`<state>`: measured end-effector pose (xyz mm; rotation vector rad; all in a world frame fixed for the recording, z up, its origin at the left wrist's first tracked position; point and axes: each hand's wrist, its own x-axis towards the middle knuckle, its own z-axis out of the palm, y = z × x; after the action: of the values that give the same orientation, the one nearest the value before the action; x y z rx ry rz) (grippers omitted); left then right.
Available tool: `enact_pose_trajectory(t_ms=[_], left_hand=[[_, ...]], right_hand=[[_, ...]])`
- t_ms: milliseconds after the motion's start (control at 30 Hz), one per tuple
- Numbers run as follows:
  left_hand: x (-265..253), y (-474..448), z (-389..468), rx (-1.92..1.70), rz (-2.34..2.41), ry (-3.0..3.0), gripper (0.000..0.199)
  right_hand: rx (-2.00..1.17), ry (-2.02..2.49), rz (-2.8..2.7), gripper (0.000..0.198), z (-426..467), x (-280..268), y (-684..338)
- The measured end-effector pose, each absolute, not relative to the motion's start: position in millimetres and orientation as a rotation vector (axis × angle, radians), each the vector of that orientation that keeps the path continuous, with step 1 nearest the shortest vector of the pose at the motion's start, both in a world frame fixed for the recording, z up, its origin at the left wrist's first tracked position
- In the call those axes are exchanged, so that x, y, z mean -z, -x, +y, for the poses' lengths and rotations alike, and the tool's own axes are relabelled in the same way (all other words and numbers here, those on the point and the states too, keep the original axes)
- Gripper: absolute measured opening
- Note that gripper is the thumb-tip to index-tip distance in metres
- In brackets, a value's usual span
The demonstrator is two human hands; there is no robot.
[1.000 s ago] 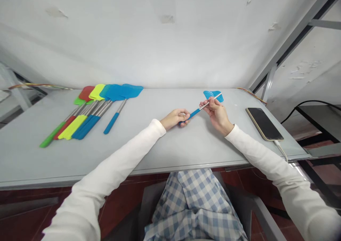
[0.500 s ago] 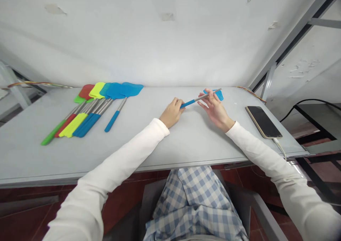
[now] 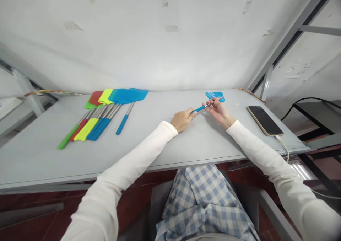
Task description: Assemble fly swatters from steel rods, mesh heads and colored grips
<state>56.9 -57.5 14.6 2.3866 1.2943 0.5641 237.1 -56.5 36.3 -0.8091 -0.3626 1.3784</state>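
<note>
My left hand is closed around the blue handle of a fly swatter. Thin and metal, the handle's rod slants up to the right, and the fingers of my right hand are closed on it. Beyond that hand lies a blue fly swatter head, partly covered by the fingers. The rod's tip overlaps this head in the view; whether they touch I cannot tell. Left of my hands, one whole blue fly swatter lies beside a row of several more in blue, yellow, red and green.
A phone with a white cable plugged in lies at the right of the grey table. A white wall stands behind. Thin coloured wires run at both back corners. A dark stool-like frame is at the right.
My right hand's fingers have closed on the rod, where before they were spread. Both hands and the handle now sit nearer the blue head. The view has shifted a little.
</note>
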Motion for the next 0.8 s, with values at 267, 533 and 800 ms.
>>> enact_pose_trajectory(t_ms=[267, 533, 800], left_hand=[[-26, -60, -52, -0.706, 0.842, -1.599, 0.040], [-30, -51, -61, -0.377, 0.411, -0.975, 0.050], [-16, -53, -44, -0.830, 0.680, -1.057, 0.039]], right_hand=[[-1.122, 0.769, -0.316, 0.032, -27, -77, -199], [-1.047, 0.614, -0.644, 0.034, -7, -126, -253], [-1.129, 1.005, -0.815, 0.023, -3, -92, -263]])
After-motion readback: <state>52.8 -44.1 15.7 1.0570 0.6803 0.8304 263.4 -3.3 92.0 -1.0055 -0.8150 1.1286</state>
